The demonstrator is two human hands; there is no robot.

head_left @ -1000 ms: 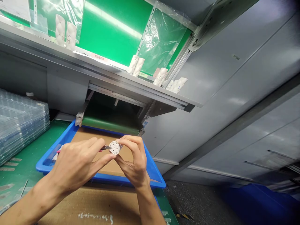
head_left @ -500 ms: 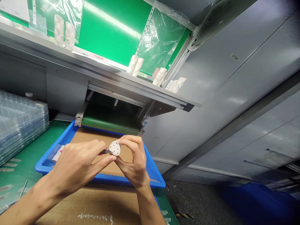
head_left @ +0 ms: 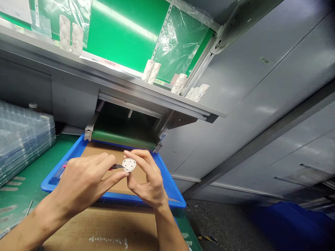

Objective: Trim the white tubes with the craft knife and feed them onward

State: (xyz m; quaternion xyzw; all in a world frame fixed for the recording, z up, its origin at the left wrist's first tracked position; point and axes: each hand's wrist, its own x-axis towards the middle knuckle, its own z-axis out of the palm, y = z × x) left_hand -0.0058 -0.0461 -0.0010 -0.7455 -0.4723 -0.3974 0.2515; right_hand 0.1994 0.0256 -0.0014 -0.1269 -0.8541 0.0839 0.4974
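My right hand (head_left: pixel 146 181) pinches a small round white plastic part (head_left: pixel 129 165) with several holes in its face, held above the blue tray (head_left: pixel 170 188). My left hand (head_left: pixel 83 181) grips a thin tool with a red handle and a dark metal tip (head_left: pixel 117 166). The tip touches the left edge of the white part. Both hands hover over the brown cardboard sheet (head_left: pixel 115 153) that lines the tray.
A stack of clear plastic trays (head_left: pixel 23 136) stands at the left on the green mat. A green conveyor belt (head_left: pixel 123 139) ends behind the tray. White cylindrical parts (head_left: pixel 151 71) stand on the metal shelf above. A cardboard box (head_left: pixel 104 230) lies in front.
The white part has tilted a little in my right hand, its face now turned more upward. Both hands stay in about the same place.
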